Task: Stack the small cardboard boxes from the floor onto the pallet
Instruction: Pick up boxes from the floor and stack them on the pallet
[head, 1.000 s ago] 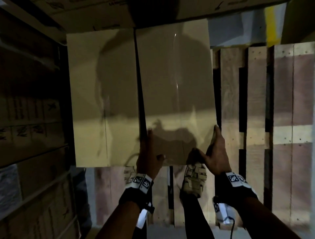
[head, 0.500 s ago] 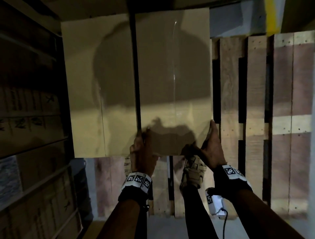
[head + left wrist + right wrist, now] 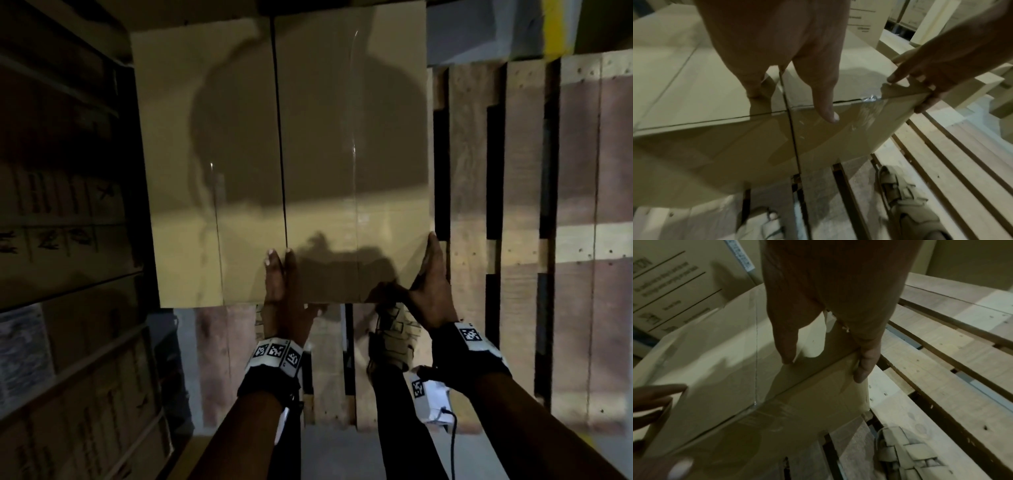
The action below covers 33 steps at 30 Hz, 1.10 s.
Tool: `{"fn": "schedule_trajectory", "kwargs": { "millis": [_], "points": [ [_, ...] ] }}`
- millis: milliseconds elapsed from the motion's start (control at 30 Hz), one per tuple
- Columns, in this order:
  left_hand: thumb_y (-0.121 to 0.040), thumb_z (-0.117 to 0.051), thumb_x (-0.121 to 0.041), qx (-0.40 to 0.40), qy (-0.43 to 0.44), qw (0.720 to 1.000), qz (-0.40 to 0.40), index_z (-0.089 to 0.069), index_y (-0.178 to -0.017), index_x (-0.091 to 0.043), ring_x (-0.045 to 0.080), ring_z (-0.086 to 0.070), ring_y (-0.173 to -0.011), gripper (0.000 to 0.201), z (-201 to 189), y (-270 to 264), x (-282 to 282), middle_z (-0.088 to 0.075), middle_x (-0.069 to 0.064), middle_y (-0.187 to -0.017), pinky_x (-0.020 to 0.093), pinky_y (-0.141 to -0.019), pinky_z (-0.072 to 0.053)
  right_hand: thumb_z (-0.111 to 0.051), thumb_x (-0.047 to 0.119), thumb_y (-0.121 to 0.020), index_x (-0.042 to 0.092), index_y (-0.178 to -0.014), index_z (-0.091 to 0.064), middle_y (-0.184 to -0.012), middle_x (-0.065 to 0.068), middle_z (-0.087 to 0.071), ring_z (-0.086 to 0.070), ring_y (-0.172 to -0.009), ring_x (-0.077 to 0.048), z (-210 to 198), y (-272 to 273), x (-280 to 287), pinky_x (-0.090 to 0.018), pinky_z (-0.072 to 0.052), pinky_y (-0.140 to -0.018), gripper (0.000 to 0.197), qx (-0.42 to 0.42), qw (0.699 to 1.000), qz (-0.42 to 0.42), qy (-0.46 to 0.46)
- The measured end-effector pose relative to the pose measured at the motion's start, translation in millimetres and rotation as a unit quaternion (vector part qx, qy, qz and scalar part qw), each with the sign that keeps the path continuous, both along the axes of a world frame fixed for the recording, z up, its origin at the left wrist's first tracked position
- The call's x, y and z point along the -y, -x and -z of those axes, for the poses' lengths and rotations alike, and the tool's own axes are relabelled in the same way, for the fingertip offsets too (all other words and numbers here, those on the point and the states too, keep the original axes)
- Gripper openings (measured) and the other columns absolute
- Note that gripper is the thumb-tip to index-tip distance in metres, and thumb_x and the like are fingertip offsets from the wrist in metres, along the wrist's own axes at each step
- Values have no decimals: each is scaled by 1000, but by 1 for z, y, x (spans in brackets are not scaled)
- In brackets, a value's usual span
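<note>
Two plain taped cardboard boxes lie side by side on the wooden pallet (image 3: 520,205). The left box (image 3: 205,154) stands alone. On the right box (image 3: 342,137) my left hand (image 3: 284,284) rests at the near left corner, its fingers straight across the top by the seam between the boxes and its thumb (image 3: 828,112) down the near face. My right hand (image 3: 428,284) holds the near right corner, with the thumb (image 3: 787,353) on top and the fingers (image 3: 863,369) bent over the right side. In the wrist views the right box (image 3: 838,146) (image 3: 715,353) sits level with the left one.
Tall stacks of printed cartons (image 3: 61,205) wall off the left side. Bare pallet slats with dark gaps run to the right of the boxes. My sandalled foot (image 3: 394,339) stands on the pallet just under the box's near edge. Grey floor with a yellow line (image 3: 555,31) lies beyond.
The right box has slid away from me, closing up against the left box. My left fingers went from gripping the corner to lying straight on top.
</note>
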<state>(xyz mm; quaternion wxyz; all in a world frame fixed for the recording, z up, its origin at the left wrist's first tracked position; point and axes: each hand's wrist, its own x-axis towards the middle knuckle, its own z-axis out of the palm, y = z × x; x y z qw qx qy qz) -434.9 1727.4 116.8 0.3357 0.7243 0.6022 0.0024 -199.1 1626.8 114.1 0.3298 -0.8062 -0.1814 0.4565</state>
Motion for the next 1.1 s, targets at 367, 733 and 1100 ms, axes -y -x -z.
{"fn": "schedule_trajectory", "kwargs": {
  "millis": [367, 733, 1100],
  "points": [
    [-87, -75, -36, -249, 70, 949, 182, -1, -163, -24, 34, -31, -136, 107, -14, -3, -47, -21, 14, -160, 41, -107, -28, -88, 16, -78, 27, -160, -25, -156, -2, -45, -48, -140, -22, 4, -4, -5, -44, -43, -115, 104, 21, 999, 49, -5],
    [-50, -97, -8, -217, -5, 948, 234, -35, -155, -5, 48, -51, -115, 122, -18, 3, -41, -47, 31, -140, 52, -90, -48, -91, 22, -71, 32, -155, -30, -152, 0, -50, -52, -135, -25, 0, -2, -8, -50, -47, -110, 104, 27, 998, 47, 29],
    [-45, -97, -11, -168, -11, 948, 270, -62, -135, -6, 41, -58, -105, 97, -15, 16, -44, -59, 20, -136, 45, -80, -51, -88, 20, -77, 28, -156, -34, -147, -3, -57, -59, -129, -26, -6, 1, -2, -46, -51, -105, 96, 52, 997, 41, 34]
  ]
}}
